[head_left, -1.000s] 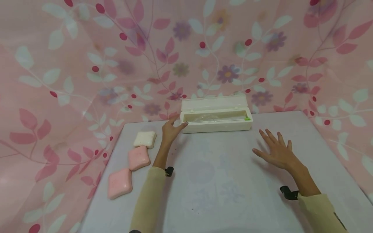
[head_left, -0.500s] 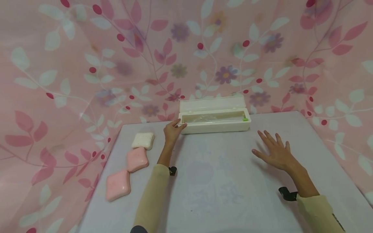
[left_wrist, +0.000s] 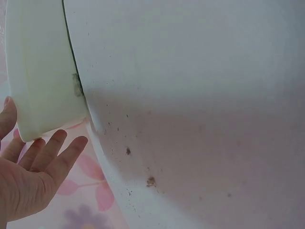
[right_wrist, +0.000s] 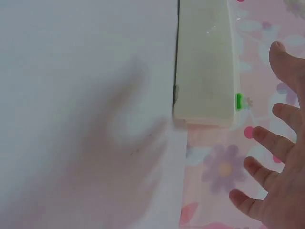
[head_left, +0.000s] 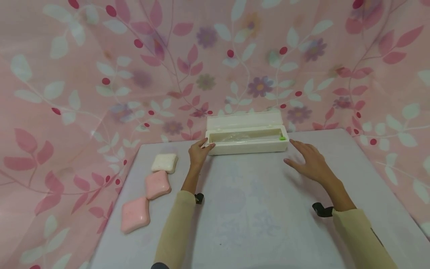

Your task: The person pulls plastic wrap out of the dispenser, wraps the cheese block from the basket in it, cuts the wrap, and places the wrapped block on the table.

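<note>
A long white cling film dispenser (head_left: 248, 148) stands at the back of the table with its lid (head_left: 245, 120) raised. Clear film (head_left: 238, 137) shows inside, and a small green slider (head_left: 282, 138) sits at the right end of its front rim. My left hand (head_left: 197, 154) touches the dispenser's left end, thumb over the front rim; in the left wrist view its fingers (left_wrist: 52, 150) lie fairly straight along that end. My right hand (head_left: 312, 164) hovers off the right end, holding nothing, its fingers (right_wrist: 267, 174) spread apart in the right wrist view.
On the left of the table (head_left: 242, 224) lie a white soap-like block (head_left: 164, 163) and two pink ones, the nearer pink block (head_left: 135, 215) and the farther pink block (head_left: 158, 184). A flowered pink curtain (head_left: 134, 67) hangs behind the dispenser.
My left hand has come up against the dispenser's left end. My right hand has moved forward and left, closer to the right end, and its fingers look less spread in the head view.
</note>
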Available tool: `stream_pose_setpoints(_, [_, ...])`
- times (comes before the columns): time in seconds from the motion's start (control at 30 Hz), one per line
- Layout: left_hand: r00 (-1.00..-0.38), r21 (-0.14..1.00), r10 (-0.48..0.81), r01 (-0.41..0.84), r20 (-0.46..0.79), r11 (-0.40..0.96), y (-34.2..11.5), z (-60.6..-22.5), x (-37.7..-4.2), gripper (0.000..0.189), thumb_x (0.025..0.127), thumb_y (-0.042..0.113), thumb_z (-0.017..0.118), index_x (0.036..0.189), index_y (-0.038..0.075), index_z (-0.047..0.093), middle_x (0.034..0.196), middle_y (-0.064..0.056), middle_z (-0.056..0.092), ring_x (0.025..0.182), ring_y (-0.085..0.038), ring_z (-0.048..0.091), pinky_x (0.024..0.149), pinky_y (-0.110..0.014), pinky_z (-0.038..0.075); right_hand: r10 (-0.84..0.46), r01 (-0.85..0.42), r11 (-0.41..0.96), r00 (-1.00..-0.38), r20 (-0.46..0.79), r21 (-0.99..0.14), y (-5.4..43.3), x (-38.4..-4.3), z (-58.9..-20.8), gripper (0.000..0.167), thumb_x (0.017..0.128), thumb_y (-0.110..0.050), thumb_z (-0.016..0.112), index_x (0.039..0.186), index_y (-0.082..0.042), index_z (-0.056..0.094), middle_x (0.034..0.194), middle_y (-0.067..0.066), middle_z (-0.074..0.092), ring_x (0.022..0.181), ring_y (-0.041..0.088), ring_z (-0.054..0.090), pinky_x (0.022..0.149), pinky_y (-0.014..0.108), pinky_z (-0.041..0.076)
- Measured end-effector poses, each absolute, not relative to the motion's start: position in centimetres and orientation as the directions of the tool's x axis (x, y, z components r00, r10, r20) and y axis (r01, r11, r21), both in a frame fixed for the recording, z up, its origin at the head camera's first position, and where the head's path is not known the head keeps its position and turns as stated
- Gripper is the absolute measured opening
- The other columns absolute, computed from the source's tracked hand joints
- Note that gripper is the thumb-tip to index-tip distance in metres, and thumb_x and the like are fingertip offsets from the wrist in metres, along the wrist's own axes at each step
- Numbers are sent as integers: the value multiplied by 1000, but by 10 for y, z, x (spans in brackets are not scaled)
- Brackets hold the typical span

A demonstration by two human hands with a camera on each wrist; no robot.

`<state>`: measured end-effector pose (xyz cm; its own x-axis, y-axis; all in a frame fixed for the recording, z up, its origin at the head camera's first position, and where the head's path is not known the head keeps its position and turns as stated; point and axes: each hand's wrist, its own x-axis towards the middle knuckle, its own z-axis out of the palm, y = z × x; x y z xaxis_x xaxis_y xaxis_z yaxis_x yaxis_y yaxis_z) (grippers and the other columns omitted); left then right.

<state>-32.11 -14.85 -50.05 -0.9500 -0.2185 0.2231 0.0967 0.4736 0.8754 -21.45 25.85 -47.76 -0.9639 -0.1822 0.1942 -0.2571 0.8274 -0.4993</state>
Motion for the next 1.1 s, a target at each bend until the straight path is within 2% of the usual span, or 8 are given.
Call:
stream_pose_setpoints(0.1, [-950,875,-218,100,226,473,-148,-500,-321,45,78,23,85,118,7,72,120,-12,67,97,-24,70,80,-37,55,-169,-279,784,-955,242,-555,254,-235,-472,78,90,-48,69,153,-14,37,148,20,44,132,47,35,100,72,24])
stream_pose_setpoints(0.17, [-949,872,-216,101,228,478,-149,-499,-321,45,78,23,85,118,7,72,120,-12,67,96,-24,70,79,-37,56,-165,-309,761,-942,290,-570,251,-250,-470,73,89,-42,71,148,-10,44,139,22,52,126,47,42,100,67,28])
stream_pose_setpoints(0.33, [-951,866,-216,88,220,492,-149,-498,-321,45,79,25,85,118,8,72,122,-12,67,97,-25,70,80,-37,55,-180,-350,727,-927,328,-591,241,-283,-468,59,90,-34,73,138,-5,55,116,22,64,107,44,55,85,60,42])
stream_pose_setpoints(0.67, [-951,848,-203,96,232,521,-150,-497,-321,45,78,26,85,117,8,73,119,-10,68,98,-25,70,79,-37,56,-214,-293,764,-956,202,-575,218,-320,-461,43,91,-25,72,128,-5,65,107,20,67,99,38,56,76,51,47])
stream_pose_setpoints(0.83, [-951,840,-200,95,235,534,-150,-497,-322,45,78,28,85,117,9,73,118,-8,68,97,-23,70,78,-36,56,-217,-225,787,-973,84,-574,208,-327,-455,44,91,-31,71,125,-4,66,105,18,65,88,33,57,64,42,46])
stream_pose_setpoints(0.93, [-951,848,-198,104,238,520,-150,-497,-321,45,78,27,85,117,9,73,118,-9,68,95,-24,70,77,-37,56,-198,-167,811,-980,6,-560,206,-332,-454,45,91,-37,70,124,-6,67,106,16,64,86,30,57,64,41,46])
stream_pose_setpoints(1.1, [-955,860,-189,106,227,499,-151,-498,-320,46,79,26,85,119,7,72,121,-10,67,94,-24,71,78,-38,56,-206,-131,812,-976,-69,-569,204,-338,-450,38,92,-36,68,116,-6,72,111,18,67,94,33,61,74,47,49])
